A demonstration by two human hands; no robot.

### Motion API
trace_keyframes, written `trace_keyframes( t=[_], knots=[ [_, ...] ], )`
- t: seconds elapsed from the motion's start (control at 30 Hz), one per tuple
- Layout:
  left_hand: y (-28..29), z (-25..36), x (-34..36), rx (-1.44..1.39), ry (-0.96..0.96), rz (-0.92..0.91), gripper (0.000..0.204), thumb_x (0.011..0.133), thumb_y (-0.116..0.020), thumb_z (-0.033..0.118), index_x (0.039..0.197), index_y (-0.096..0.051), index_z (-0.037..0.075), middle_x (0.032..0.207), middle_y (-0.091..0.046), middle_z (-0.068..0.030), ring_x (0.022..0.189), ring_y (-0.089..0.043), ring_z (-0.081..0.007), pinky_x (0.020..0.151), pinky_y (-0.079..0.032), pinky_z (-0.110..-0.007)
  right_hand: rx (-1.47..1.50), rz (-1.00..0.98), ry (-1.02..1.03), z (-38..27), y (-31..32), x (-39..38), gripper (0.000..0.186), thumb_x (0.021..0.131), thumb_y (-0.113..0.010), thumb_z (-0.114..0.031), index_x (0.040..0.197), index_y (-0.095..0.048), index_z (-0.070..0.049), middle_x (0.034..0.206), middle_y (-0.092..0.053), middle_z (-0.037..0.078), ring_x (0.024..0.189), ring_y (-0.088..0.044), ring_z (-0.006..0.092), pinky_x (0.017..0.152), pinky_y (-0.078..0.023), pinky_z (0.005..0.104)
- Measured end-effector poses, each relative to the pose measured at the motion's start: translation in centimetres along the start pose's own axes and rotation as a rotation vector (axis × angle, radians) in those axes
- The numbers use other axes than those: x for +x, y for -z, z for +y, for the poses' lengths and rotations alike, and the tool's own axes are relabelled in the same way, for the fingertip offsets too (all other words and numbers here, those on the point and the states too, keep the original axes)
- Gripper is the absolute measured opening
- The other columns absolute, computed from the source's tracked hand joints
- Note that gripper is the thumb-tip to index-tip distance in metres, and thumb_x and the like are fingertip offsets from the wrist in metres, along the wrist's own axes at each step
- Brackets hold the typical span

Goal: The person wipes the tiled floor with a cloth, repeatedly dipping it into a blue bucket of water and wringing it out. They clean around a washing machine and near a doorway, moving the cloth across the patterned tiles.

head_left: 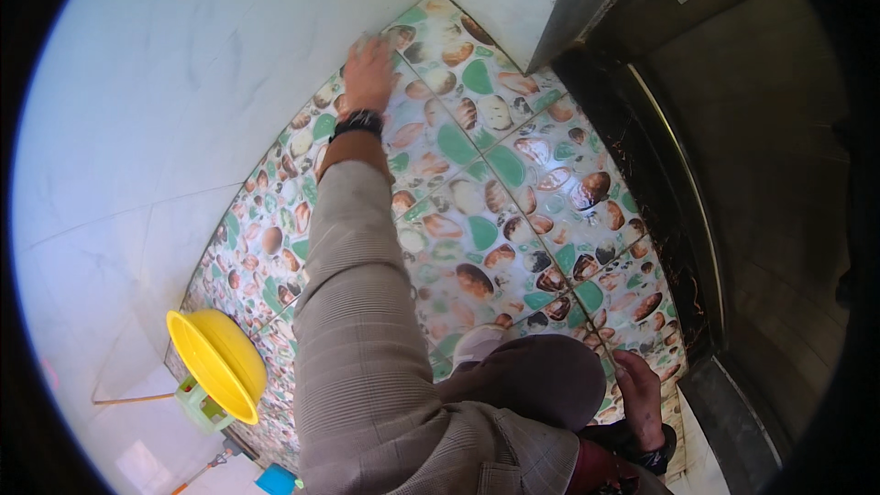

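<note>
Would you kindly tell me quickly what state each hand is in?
Left hand: blurred near the patterned floor; open, closed or holding cannot be told.
Right hand: no held object visible; open or closed cannot be told.

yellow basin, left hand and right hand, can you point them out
Yellow basin (235,363), head view, on its curved wall.
Left hand (368,76), head view, on its back.
Right hand (641,396), head view, on mid-hand.

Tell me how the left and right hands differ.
The left hand is far forward, near the wall; the right hand is close to the body. The left hand looks blurred, while the right hand looks sharper. Both have a dark band at the wrist.
</note>
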State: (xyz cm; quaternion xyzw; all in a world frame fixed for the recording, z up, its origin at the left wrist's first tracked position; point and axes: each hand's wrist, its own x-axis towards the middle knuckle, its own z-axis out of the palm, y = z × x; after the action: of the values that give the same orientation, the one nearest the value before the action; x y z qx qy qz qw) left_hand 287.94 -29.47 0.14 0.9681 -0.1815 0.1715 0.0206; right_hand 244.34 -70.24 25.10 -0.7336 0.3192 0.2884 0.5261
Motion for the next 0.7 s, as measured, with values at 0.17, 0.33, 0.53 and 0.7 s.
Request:
trace_keyframes(
  t=[0.17,0.33,0.53,0.7],
  knots=[
    [4.1,-5.9,-10.9,-0.049,0.551,-0.014,0.037,0.086,-0.043,0.019,0.119,-0.054,0.007,0.124,-0.049,-0.0169,0.116,-0.042,-0.0381,0.099,-0.033,-0.048,0.081,0.000,-0.037,0.3,0.1,1.0,0.031,0.087,-0.053,-0.003,0.118,-0.053,0.002,0.114,-0.057,0.011,0.104,-0.053,0.0168,0.089,-0.042,0.0283],
    [3.1,-3.4,-8.0,0.492,0.775,-0.404,0.031,0.086,-0.047,0.028,0.107,-0.061,0.011,0.119,-0.056,-0.0048,0.116,-0.043,-0.0264,0.089,-0.036,-0.048,0.134,-0.021,-0.022,1.4,-0.9,1.4,0.031,0.086,-0.054,-0.001,0.117,-0.054,0.002,0.113,-0.058,0.011,0.104,-0.054,0.0167,0.090,-0.042,0.0286],
    [-1.2,7.4,3.5,0.147,0.483,-0.012,0.031,0.076,-0.053,0.020,0.101,-0.062,0.006,0.111,-0.052,-0.0157,0.106,-0.045,-0.0357,0.093,-0.032,-0.046,0.187,0.027,-0.076,1.4,-1.2,0.7,0.029,0.086,-0.053,-0.001,0.115,-0.055,0.002,0.110,-0.059,0.009,0.104,-0.054,0.0163,0.091,-0.040,0.0291],
    [0.1,6.7,1.2,-0.093,0.258,0.026,0.041,0.076,-0.055,0.017,0.116,-0.056,0.006,0.122,-0.048,-0.0163,0.113,-0.041,-0.0379,0.098,-0.032,-0.048,0.193,-0.007,-0.047,0.3,-1.6,1.6,0.027,0.087,-0.053,-0.002,0.113,-0.056,0.002,0.111,-0.059,0.009,0.106,-0.052,0.0164,0.094,-0.039,0.0300]
  ],
)
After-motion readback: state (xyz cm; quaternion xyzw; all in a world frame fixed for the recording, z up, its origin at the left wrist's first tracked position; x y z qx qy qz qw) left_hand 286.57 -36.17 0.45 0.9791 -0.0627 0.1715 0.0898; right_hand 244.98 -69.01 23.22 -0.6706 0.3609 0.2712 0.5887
